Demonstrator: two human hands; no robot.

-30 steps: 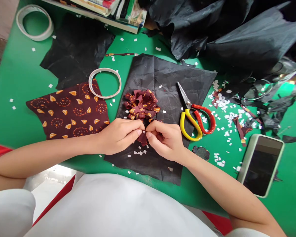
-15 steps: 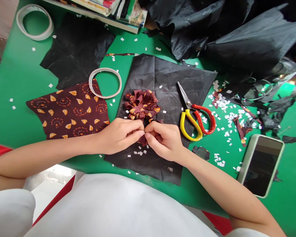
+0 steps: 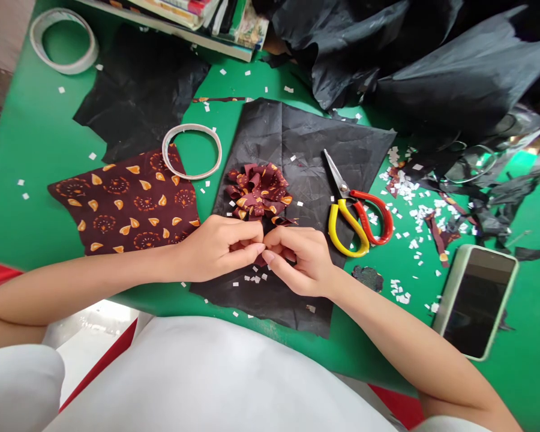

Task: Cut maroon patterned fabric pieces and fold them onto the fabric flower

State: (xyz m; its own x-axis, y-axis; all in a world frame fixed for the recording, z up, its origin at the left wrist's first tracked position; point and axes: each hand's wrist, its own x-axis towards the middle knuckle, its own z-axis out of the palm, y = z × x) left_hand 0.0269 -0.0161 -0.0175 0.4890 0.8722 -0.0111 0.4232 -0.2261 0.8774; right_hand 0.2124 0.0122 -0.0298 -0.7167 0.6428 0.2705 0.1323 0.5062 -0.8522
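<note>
The person's left hand (image 3: 229, 249) and right hand (image 3: 300, 258) are meeting at the fingertips, both curled nearly closed, and are apparently pinching a small maroon scrap (image 3: 260, 261). The fingers are hiding most of it, so its shape is not showing clearly. It is sitting over the black sheet (image 3: 270, 309), just on the person's side of the ruffled flower (image 3: 258, 192). If the thumbs are pulling unevenly, the scrap could be tearing or slipping free. Knuckles are hovering near the flower's loops and could be crushing them. White bits (image 3: 264, 276) are lying close by and could be sticking to the scrap. Scissors (image 3: 343, 191) are resting beyond the right hand, where a careless sweep could be knocking them.
</note>
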